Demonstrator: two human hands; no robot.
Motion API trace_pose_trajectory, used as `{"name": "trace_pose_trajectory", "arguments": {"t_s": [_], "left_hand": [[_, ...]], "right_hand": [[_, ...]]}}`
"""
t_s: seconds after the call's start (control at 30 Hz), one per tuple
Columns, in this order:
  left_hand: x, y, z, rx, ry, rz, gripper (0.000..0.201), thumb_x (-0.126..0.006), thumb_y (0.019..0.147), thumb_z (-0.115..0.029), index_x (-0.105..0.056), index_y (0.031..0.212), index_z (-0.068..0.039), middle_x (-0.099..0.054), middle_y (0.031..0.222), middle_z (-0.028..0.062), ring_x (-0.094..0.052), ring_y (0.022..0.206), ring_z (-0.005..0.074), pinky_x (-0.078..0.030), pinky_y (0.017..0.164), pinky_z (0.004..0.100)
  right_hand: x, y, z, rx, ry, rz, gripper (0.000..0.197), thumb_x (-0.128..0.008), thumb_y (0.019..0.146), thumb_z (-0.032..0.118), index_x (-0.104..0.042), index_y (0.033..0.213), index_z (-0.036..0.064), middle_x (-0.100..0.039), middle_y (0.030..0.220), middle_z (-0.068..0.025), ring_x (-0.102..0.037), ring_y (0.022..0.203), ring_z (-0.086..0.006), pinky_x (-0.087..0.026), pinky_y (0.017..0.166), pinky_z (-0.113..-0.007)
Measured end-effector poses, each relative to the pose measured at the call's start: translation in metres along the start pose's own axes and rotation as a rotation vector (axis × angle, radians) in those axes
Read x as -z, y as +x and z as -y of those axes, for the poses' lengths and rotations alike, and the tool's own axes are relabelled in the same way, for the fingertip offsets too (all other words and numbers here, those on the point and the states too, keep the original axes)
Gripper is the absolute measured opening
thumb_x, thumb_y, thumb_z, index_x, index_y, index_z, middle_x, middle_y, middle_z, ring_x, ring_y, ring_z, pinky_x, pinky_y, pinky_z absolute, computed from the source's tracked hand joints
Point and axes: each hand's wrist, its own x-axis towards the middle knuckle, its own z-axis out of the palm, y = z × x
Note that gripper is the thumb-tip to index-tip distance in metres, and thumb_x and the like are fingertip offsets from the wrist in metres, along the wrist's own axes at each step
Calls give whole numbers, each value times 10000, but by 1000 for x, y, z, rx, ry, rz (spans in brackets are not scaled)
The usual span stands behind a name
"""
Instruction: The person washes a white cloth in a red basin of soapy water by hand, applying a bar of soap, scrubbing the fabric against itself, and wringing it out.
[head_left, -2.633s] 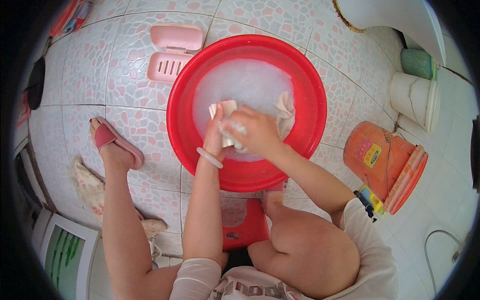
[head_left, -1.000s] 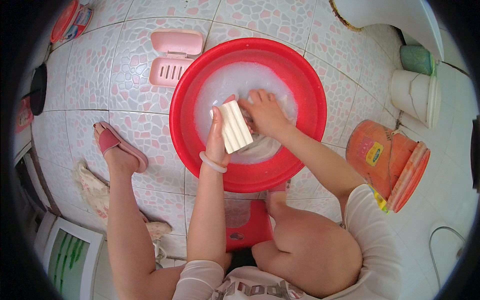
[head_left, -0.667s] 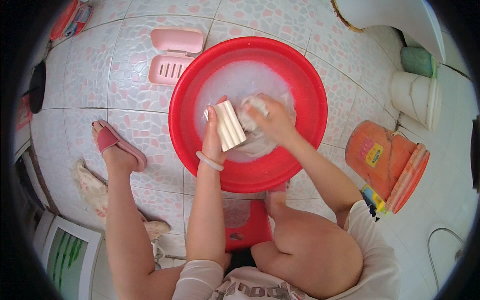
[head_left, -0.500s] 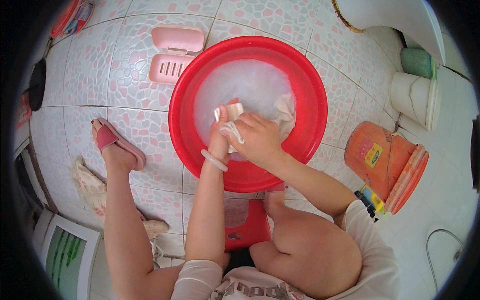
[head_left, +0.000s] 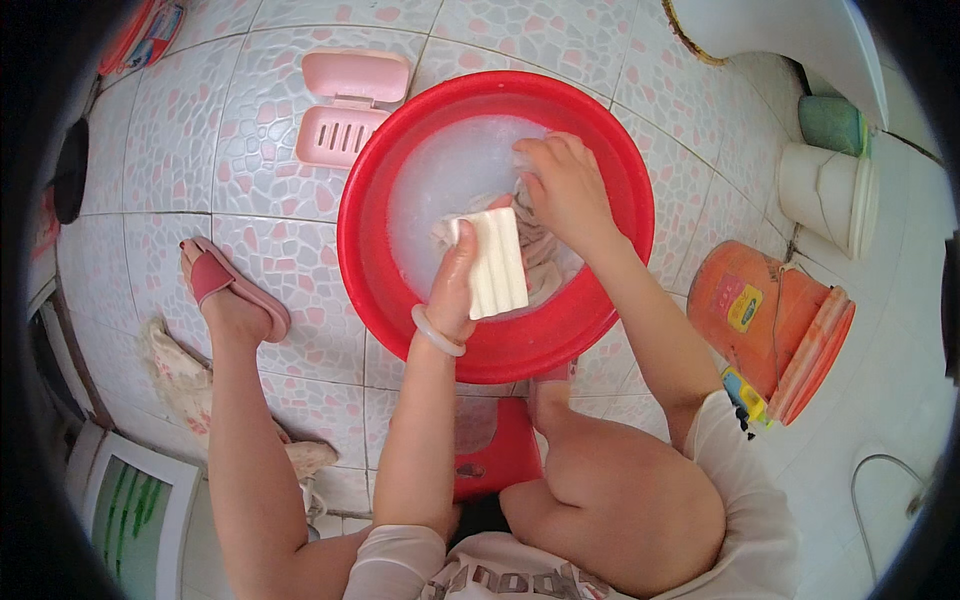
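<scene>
My left hand [head_left: 458,285] is closed round a cream-coloured, ridged bar of soap [head_left: 497,265], with the thumb on its near face. Both are over a red basin [head_left: 365,290] of cloudy, sudsy water [head_left: 440,165]. A wet, pale cloth [head_left: 543,270] lies bunched in the basin behind and beside the soap. At the basin's right side my right hand [head_left: 570,185] has curled fingers, with part of the cloth at the fingertips. The palm side of this hand is hidden.
An open pink soap box [head_left: 345,135] lies on the tiled floor left of the basin. An orange bucket [head_left: 745,310], tipped on its side, and a white bucket [head_left: 820,195] are at the right. A red stool [head_left: 500,455] stands beneath me.
My hands were together, with the cloth bunched at the soap. Now they are apart: the right has moved up and right, and the left shows the soap's ridged face.
</scene>
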Motion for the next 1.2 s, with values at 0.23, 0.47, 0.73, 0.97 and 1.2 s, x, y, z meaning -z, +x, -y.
{"name": "trace_pose_trajectory", "arguments": {"t_s": [0.23, 0.47, 0.73, 0.97, 1.2], "left_hand": [[5, 0, -4, -168, -66, 122, 917, -321, 760, -742, -215, 1397, -92, -578, 932, 80, -605, 767, 166, -527, 679, 302], [-3, -1, -6, -223, -36, 80, 995, -346, 723, -764, -196, 1396, -48, -523, 1146, 104, -548, 1037, 197, -470, 868, 324], [-3, -3, -11, -261, 60, 110, 1035, -375, 707, -771, -199, 1389, -13, -497, 1186, 131, -523, 1085, 214, -441, 903, 327], [-6, -2, -12, -279, 71, 117, 1023, -420, 718, -750, -204, 1390, -9, -499, 1180, 129, -536, 1066, 214, -442, 900, 324], [-3, 1, -8, -304, 115, 84, 979, -450, 738, -719, -246, 1382, -11, -488, 1202, 89, -491, 1093, 166, -392, 934, 294]], "right_hand": [[31, -35, 33, -368, 917, 134, 114, -547, 869, 148, -543, 901, 38, -571, 843, -69, -550, 802, -151, -432, 703, -290], [36, -42, 48, -393, 1112, 266, 167, -584, 857, 167, -471, 880, 47, -500, 785, -8, -459, 712, -78, -397, 637, -238], [35, -40, 49, -351, 1168, 251, 174, -602, 839, 152, -461, 877, 57, -461, 779, 4, -430, 708, -73, -375, 634, -227], [36, -39, 50, -343, 1059, 200, 185, -598, 834, 148, -450, 866, 43, -469, 741, -23, -445, 662, -98, -391, 610, -247], [35, -37, 60, -260, 731, 76, 167, -522, 864, 166, -451, 876, 15, -524, 741, -151, -544, 654, -298, -436, 598, -373]]}}
